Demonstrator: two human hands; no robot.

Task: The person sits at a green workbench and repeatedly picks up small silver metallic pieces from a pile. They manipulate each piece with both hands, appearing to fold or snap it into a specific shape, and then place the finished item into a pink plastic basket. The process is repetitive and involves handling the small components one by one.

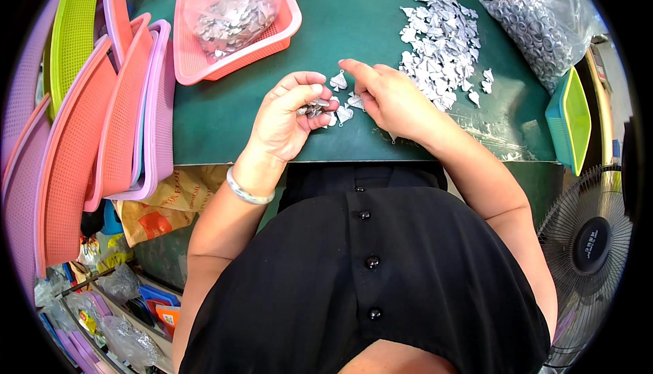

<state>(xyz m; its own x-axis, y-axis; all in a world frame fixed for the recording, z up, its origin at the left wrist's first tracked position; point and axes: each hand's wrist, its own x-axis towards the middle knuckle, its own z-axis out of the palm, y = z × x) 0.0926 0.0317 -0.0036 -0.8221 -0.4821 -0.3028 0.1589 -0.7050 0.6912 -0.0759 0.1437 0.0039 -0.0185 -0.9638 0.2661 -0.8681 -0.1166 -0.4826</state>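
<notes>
My left hand (288,112) is cupped palm up, its fingers curled round a small bunch of grey metal spade-shaped charms (314,108). Just to its right, a few loose charms (345,113) lie on the green tabletop (231,122). Over that tabletop, beside these loose pieces, is my right hand (392,100). Its index finger stretches out to the left, and I see nothing held in it; its lower fingers are partly hidden. A large spread pile of the same charms (441,40) lies beyond my right hand.
A pink basket (289,27) at the back left holds a clear bag of metal pieces (235,23). Colourful baskets (75,149) are stacked at the left edge. To the right are a bag of metal rings (534,37), a teal-and-yellow basket (570,122) and a fan (590,245).
</notes>
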